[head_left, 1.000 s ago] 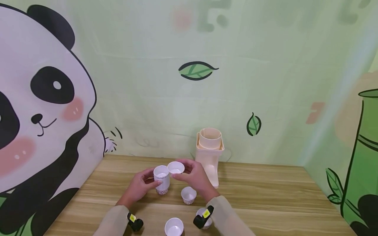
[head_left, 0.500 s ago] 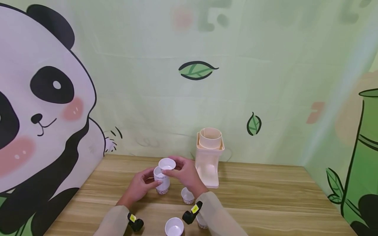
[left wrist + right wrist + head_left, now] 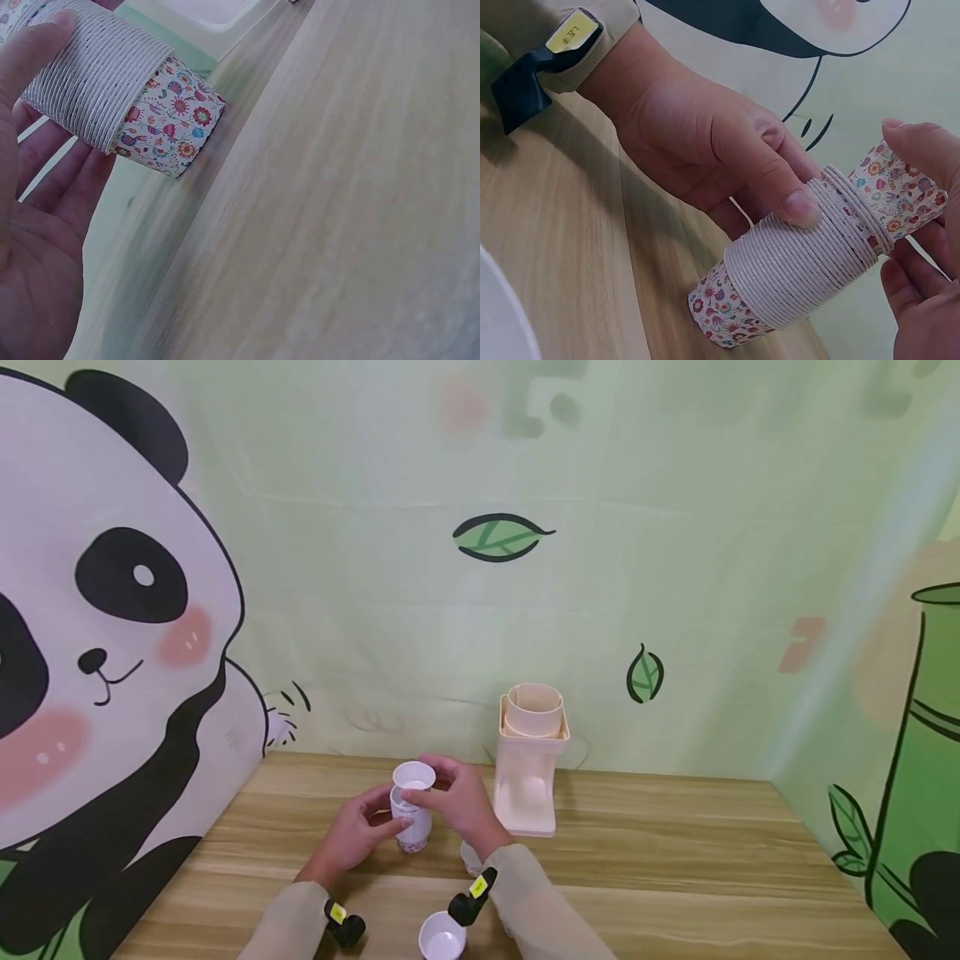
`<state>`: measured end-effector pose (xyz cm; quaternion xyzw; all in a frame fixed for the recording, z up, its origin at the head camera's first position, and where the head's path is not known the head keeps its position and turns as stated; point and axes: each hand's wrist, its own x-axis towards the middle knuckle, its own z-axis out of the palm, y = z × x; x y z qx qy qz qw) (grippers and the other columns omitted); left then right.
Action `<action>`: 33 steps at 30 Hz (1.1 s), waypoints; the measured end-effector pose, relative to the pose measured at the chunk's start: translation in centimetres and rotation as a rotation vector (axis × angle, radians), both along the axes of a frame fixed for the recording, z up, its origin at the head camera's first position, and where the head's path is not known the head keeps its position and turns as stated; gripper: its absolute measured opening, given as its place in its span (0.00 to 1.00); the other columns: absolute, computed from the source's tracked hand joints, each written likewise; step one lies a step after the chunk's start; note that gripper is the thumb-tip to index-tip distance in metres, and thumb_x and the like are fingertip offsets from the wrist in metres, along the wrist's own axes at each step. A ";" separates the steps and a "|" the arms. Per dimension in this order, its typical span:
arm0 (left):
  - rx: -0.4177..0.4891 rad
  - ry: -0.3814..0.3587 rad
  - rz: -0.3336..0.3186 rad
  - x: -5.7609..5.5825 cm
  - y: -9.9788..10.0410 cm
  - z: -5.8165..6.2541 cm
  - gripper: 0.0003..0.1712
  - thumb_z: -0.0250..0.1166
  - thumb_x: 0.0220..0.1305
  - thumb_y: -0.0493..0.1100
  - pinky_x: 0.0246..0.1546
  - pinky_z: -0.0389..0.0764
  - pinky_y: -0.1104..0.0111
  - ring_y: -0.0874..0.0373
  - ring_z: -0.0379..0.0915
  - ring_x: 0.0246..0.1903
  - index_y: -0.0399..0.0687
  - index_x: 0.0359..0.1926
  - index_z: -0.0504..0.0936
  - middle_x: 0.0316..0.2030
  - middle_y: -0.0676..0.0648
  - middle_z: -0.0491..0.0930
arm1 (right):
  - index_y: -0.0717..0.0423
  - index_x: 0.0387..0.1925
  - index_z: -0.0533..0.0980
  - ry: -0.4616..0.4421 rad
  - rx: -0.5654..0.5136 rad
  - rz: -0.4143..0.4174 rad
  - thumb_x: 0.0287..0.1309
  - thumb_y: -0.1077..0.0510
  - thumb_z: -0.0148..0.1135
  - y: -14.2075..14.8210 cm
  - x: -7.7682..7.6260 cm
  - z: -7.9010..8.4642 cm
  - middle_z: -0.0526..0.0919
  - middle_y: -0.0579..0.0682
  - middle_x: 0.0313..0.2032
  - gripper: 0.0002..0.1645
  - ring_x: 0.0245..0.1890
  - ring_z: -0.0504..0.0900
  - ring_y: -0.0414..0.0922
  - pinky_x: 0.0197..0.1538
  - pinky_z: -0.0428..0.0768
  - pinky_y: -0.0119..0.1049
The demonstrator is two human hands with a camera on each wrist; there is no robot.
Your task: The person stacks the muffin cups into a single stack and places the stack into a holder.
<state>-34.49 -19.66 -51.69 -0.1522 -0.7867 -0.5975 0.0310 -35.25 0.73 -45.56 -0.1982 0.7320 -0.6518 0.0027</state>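
A tall stack of nested paper cups point(image 3: 414, 837), white-rimmed with a floral print, stands close over the table. My left hand point(image 3: 354, 831) grips its side, thumb in front and fingers behind. In the left wrist view the printed bottom of the lowest cup point(image 3: 172, 116) points at the tabletop. My right hand point(image 3: 467, 803) pinches a single floral paper cup point(image 3: 900, 191) between thumb and fingers. That cup's lower part sits inside the stack's open top, its upper part standing out above the rims.
One loose paper cup point(image 3: 442, 935) stands at the front edge of view. Another cup point(image 3: 471, 858) is partly hidden behind my right wrist. A pale pink holder point(image 3: 525, 785) with a round tube on top stands behind, near the printed cloth backdrop point(image 3: 375, 610).
My right hand has moved left with its paper cup, from beside the stack to over it and down into its top. My left hand has stayed in place on the stack.
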 end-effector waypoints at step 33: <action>-0.015 0.000 0.003 -0.1 -0.4 -0.2 0.32 0.76 0.61 0.48 0.62 0.81 0.64 0.48 0.78 0.61 0.52 0.65 0.79 0.60 0.46 0.82 | 0.58 0.57 0.82 -0.030 0.087 -0.018 0.51 0.56 0.80 -0.8 0.4 -1.1 0.89 0.54 0.49 0.30 0.47 0.84 0.44 0.47 0.83 0.29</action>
